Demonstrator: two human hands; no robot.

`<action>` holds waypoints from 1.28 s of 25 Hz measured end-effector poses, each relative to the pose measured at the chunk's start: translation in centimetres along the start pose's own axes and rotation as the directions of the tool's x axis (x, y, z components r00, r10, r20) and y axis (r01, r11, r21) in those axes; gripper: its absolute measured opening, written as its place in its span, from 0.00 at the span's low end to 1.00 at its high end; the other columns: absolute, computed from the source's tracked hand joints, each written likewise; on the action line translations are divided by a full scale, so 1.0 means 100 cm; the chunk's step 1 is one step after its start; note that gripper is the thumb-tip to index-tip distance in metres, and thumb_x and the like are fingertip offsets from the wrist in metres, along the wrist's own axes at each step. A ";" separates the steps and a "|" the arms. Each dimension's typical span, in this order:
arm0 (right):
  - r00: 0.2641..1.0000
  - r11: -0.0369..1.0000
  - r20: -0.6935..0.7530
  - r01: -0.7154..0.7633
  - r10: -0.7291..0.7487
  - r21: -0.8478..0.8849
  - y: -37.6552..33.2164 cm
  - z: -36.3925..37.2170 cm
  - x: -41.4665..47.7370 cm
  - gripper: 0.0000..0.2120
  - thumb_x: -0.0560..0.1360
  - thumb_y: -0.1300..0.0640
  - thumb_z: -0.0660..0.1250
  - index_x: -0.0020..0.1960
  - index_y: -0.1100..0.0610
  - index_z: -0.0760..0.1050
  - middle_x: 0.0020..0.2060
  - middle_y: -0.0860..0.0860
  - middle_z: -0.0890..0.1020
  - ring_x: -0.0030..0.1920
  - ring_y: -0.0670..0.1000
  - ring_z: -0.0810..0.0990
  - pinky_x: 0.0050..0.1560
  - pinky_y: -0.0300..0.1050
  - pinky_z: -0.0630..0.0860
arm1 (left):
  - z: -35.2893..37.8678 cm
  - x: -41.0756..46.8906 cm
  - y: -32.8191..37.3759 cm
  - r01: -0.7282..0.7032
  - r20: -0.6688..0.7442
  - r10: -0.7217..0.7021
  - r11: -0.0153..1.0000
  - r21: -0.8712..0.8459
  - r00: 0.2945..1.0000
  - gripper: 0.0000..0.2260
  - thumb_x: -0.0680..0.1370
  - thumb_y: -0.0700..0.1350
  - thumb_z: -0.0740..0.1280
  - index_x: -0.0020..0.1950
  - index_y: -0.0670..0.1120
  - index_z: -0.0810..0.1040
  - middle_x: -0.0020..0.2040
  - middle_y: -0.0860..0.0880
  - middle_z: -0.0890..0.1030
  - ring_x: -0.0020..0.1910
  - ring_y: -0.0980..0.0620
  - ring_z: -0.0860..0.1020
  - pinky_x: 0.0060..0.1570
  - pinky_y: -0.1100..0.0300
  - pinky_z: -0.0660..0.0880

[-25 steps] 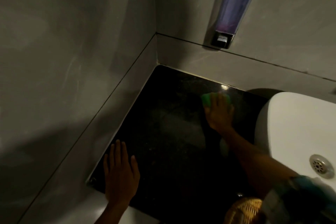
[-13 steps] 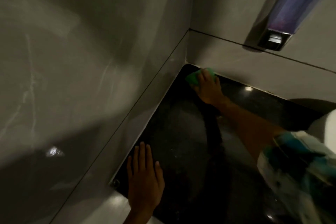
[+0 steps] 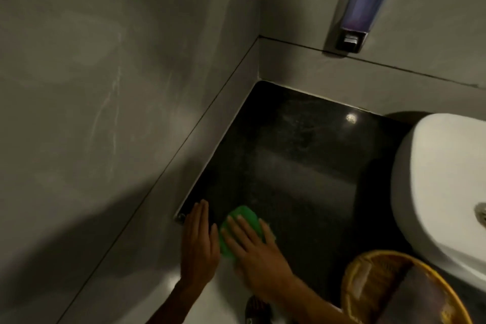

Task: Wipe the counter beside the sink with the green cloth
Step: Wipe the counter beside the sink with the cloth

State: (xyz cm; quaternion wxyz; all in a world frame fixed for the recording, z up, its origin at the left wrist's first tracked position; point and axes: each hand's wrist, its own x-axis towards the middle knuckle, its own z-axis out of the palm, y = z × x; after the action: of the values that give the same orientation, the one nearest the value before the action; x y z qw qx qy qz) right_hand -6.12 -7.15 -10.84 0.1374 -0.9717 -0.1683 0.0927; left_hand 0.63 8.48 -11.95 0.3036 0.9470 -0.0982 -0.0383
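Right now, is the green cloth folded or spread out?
Folded: the green cloth is a compact pad under the right hand.

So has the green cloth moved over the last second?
Yes. The green cloth went from the back corner of the counter to its front edge, beside the left hand.

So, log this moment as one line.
wipe | right hand presses green cloth on counter, front-left corner | left hand flat beside it

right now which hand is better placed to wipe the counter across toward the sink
Right. The right hand presses flat on the green cloth at the near left corner of the black counter, free to sweep toward the white sink. The left hand lies flat beside the cloth by the wall, holding nothing.
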 end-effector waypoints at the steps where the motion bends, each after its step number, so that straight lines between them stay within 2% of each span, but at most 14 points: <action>1: 0.999 0.998 -0.030 -0.024 0.023 -0.050 0.009 0.001 -0.016 0.34 0.71 0.45 0.59 0.76 0.46 0.56 0.76 0.50 0.62 0.76 0.54 0.53 0.74 0.70 0.42 | -0.001 -0.009 -0.011 -0.043 0.047 0.039 0.995 0.094 0.998 0.27 0.80 0.56 0.49 0.75 0.45 0.57 0.77 0.48 0.59 0.76 0.48 0.60 0.73 0.50 0.60; 3: 0.951 0.952 -0.112 -0.298 0.290 -0.065 0.041 -0.012 -0.025 0.33 0.73 0.45 0.63 0.76 0.49 0.59 0.76 0.53 0.64 0.75 0.52 0.53 0.72 0.67 0.58 | -0.008 -0.023 -0.026 -0.136 0.167 0.097 0.960 0.243 0.981 0.30 0.80 0.60 0.42 0.75 0.42 0.56 0.77 0.47 0.56 0.77 0.48 0.56 0.75 0.49 0.57; 6: 0.691 0.702 -0.124 -0.697 0.712 0.149 0.109 -0.043 -0.005 0.31 0.79 0.49 0.55 0.78 0.51 0.48 0.79 0.54 0.47 0.79 0.54 0.43 0.74 0.66 0.51 | -0.020 -0.022 -0.036 -0.192 0.232 0.127 0.939 0.284 0.964 0.34 0.77 0.64 0.36 0.75 0.44 0.51 0.77 0.48 0.51 0.77 0.50 0.50 0.75 0.52 0.49; 8: 0.584 0.601 -0.143 -0.764 0.799 0.235 0.125 -0.058 0.013 0.30 0.80 0.48 0.55 0.78 0.52 0.48 0.79 0.55 0.47 0.79 0.57 0.45 0.74 0.68 0.52 | -0.024 -0.021 -0.038 -0.172 0.251 0.117 0.963 0.207 0.961 0.35 0.76 0.65 0.38 0.76 0.44 0.49 0.77 0.51 0.48 0.77 0.52 0.47 0.75 0.54 0.45; 10: 0.601 0.616 -0.142 -0.751 0.787 0.238 0.110 -0.056 0.018 0.31 0.79 0.47 0.55 0.78 0.52 0.48 0.79 0.56 0.47 0.79 0.57 0.45 0.74 0.68 0.50 | -0.025 -0.020 -0.033 -0.134 0.248 0.090 0.977 0.165 0.965 0.31 0.78 0.61 0.44 0.76 0.44 0.53 0.77 0.50 0.50 0.78 0.51 0.49 0.76 0.53 0.45; 12: 0.721 0.716 -0.056 -0.672 0.691 0.188 0.066 -0.033 0.008 0.35 0.77 0.42 0.55 0.79 0.51 0.45 0.79 0.54 0.44 0.79 0.55 0.41 0.75 0.65 0.44 | -0.025 -0.019 -0.017 -0.082 0.224 0.045 0.984 0.158 0.973 0.27 0.80 0.56 0.49 0.73 0.43 0.64 0.76 0.45 0.62 0.77 0.47 0.58 0.76 0.50 0.53; 15: 0.869 0.852 0.054 -0.494 0.493 0.175 -0.015 -0.007 -0.016 0.41 0.74 0.38 0.57 0.79 0.50 0.41 0.79 0.53 0.40 0.78 0.54 0.36 0.74 0.63 0.37 | -0.020 -0.014 0.028 0.012 0.200 -0.005 0.999 -0.034 0.980 0.23 0.79 0.56 0.53 0.57 0.43 0.80 0.59 0.40 0.81 0.60 0.41 0.77 0.62 0.51 0.70; 17: 0.869 0.826 0.076 -0.490 0.489 0.278 -0.029 -0.010 -0.024 0.37 0.76 0.44 0.59 0.79 0.51 0.45 0.79 0.53 0.44 0.79 0.53 0.41 0.76 0.58 0.42 | -0.014 -0.012 0.051 0.131 0.248 -0.100 0.985 -0.111 0.964 0.18 0.78 0.55 0.60 0.55 0.44 0.81 0.56 0.40 0.83 0.57 0.40 0.79 0.57 0.52 0.73; 19: 0.804 0.698 0.040 -0.539 0.594 0.471 -0.017 -0.027 -0.030 0.28 0.79 0.52 0.58 0.77 0.55 0.55 0.79 0.56 0.51 0.78 0.54 0.50 0.76 0.47 0.49 | -0.010 -0.010 0.061 0.279 0.303 -0.220 0.946 -0.167 0.927 0.21 0.74 0.52 0.69 0.63 0.42 0.76 0.60 0.39 0.81 0.59 0.39 0.78 0.60 0.52 0.72; 22: 0.659 0.437 0.073 -0.573 0.749 0.693 0.005 -0.040 -0.044 0.25 0.78 0.55 0.63 0.73 0.56 0.63 0.72 0.60 0.63 0.71 0.58 0.65 0.70 0.45 0.64 | -0.003 -0.004 0.069 0.517 0.492 -0.305 0.767 -0.380 0.815 0.31 0.68 0.34 0.75 0.69 0.37 0.69 0.56 0.35 0.80 0.55 0.39 0.79 0.58 0.47 0.76; 25: 0.563 0.158 0.212 -0.537 0.799 0.829 0.014 -0.039 -0.046 0.30 0.71 0.56 0.71 0.70 0.52 0.65 0.63 0.55 0.74 0.59 0.52 0.76 0.58 0.43 0.74 | -0.003 0.004 0.084 0.441 0.538 -0.168 0.786 -0.432 0.826 0.31 0.66 0.29 0.74 0.67 0.42 0.71 0.47 0.43 0.81 0.48 0.45 0.80 0.47 0.53 0.79; 27: 0.507 -0.001 0.254 -0.446 0.823 0.895 0.040 -0.051 -0.043 0.26 0.68 0.54 0.76 0.63 0.51 0.71 0.56 0.52 0.79 0.54 0.51 0.79 0.56 0.47 0.79 | -0.008 0.031 0.107 0.351 0.512 -0.038 0.771 -0.531 0.858 0.30 0.65 0.30 0.75 0.64 0.46 0.74 0.46 0.45 0.81 0.45 0.50 0.81 0.40 0.62 0.79; 29: 0.456 -0.056 0.204 -0.316 0.867 0.947 0.076 -0.078 -0.036 0.18 0.66 0.54 0.78 0.51 0.48 0.74 0.49 0.52 0.82 0.50 0.54 0.82 0.54 0.53 0.81 | -0.007 0.071 0.138 0.310 0.453 0.023 0.699 -0.644 0.891 0.26 0.66 0.32 0.75 0.60 0.48 0.75 0.46 0.46 0.82 0.44 0.52 0.81 0.38 0.64 0.79; 32: 0.307 0.056 0.020 -0.237 0.951 0.970 0.141 -0.125 -0.010 0.20 0.67 0.53 0.77 0.47 0.49 0.65 0.39 0.47 0.78 0.42 0.52 0.80 0.48 0.48 0.79 | 0.015 0.124 0.192 0.342 0.444 -0.006 0.646 -0.683 0.896 0.19 0.71 0.36 0.72 0.60 0.46 0.73 0.50 0.44 0.80 0.42 0.51 0.80 0.36 0.59 0.80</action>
State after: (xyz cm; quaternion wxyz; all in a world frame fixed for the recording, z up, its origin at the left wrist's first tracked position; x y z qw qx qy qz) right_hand 0.06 -23.16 -3.10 0.5912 -0.6588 0.4444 -0.1380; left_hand 9.40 -10.24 -2.19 0.6319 0.7141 -0.0404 -0.2985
